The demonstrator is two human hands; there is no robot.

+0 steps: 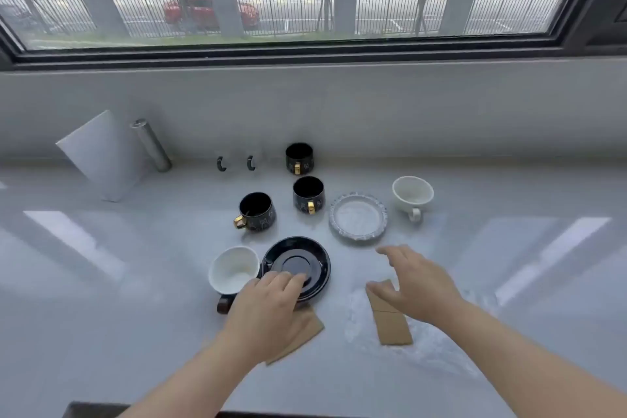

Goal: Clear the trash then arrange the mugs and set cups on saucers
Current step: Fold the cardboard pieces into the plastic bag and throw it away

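Note:
Three black mugs with gold handles stand on the white counter: one at the back (299,157), one in the middle (308,194), one to the left (256,211). A black saucer (298,263) lies near me, with my left hand (268,305) resting on its near rim, fingers curled. A white cup (233,269) stands left of it. A brown paper piece (298,336) lies partly under my left hand. My right hand (412,280) hovers, fingers spread, over another brown paper piece (393,326). A white saucer (358,216) and a second white cup (412,195) sit at the right.
A white board (101,156) and a metal cylinder (151,146) lean against the back wall at the left. Two clear glass mugs with dark handles (235,163) stand by the wall. A small dark object (224,304) lies below the white cup. A window spans the back.

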